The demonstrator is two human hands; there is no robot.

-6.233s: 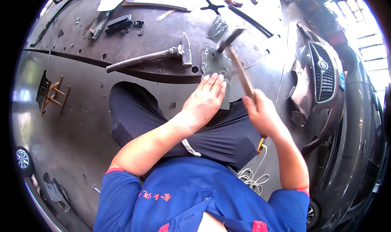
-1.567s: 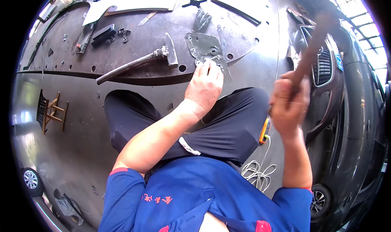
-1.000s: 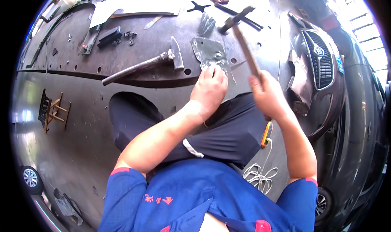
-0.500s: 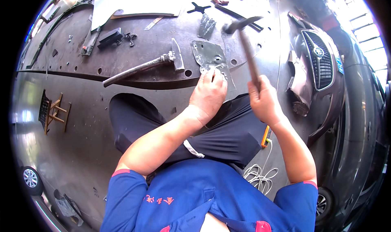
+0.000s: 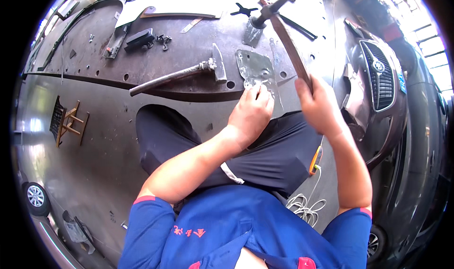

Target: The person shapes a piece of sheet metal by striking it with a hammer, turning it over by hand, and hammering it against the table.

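Note:
My right hand (image 5: 322, 107) is wrapped round the wooden handle of a hammer (image 5: 291, 47), held up with its dark head over the metal workbench (image 5: 156, 63). Below it, at the bench's near edge, lies a small grey-green metal plate (image 5: 254, 65) with holes and a scuffed surface. The bent fingers of my left hand (image 5: 251, 113) close on the plate's near edge; their tips are partly hidden. To the left, a second hammer (image 5: 171, 76) with a long handle rests on the bench.
Farther back on the bench are a white sheet (image 5: 182, 3), a black cross-shaped piece (image 5: 244, 10) and a black block-like part (image 5: 140, 39). On the right stand a car front with a grille (image 5: 378, 75) and a coiled white cable (image 5: 307, 210). A wooden-legged stool (image 5: 71, 120) is at left.
My right hand has risen with the hammer, whose head is now higher and farther from me. My left hand stays on the plate. The whole view has shifted slightly.

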